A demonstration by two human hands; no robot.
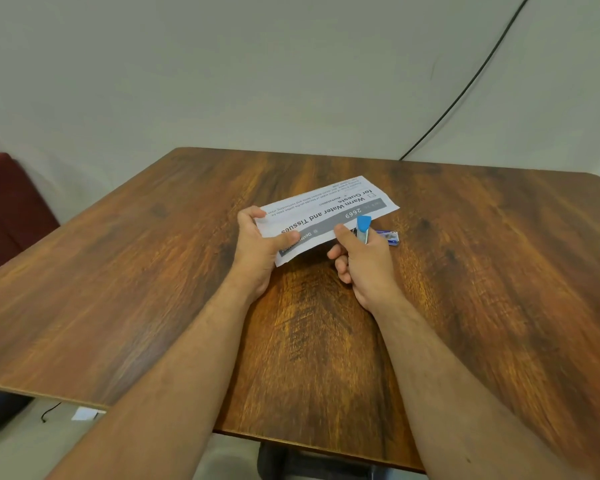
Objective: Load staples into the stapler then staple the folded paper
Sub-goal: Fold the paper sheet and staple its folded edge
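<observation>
A folded white paper (329, 209) printed with "Warm Water and Tissues for Guests" is held just above the wooden table (153, 271). My left hand (260, 244) pinches its near left end, thumb on top and fingers curled behind. My right hand (364, 261) grips a small blue stapler (363, 227), whose blue tip sits over the paper's near edge. Most of the stapler's body is hidden inside my fist. A small blue and white staple box (388, 237) lies on the table just right of my right hand.
A dark red seat (11, 209) stands off the table's left side. A black cable (465, 95) runs down the pale wall to the table's back edge. A scrap of white paper (84, 414) and a cord lie on the floor below left.
</observation>
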